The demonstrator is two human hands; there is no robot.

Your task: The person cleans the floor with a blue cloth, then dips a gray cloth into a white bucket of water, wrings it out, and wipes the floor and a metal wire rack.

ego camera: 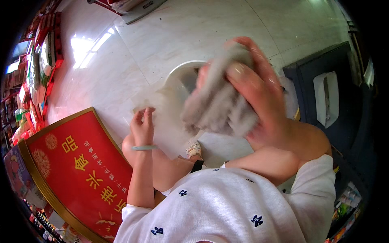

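My right hand (261,94) is raised close to the camera, its fingers wrapped around a crumpled grey cloth (222,106), blurred at its edges. Lower and to the left, my left hand (142,124), with a pale green bangle on its wrist, pinches a translucent, whitish sheet (170,133), which looks like clear plastic. Beyond both lies a round white bucket or basin (179,66) on the floor. The cloth and the sheet hide much of it, so its contents cannot be made out.
A red sign board with a gold frame (91,170) and writing stands at the left. Shelves with packaged goods (39,73) line the far left. A dark box or cabinet with a white-rimmed slot (326,100) is at the right. Glossy pale tiles (188,30) cover the floor.
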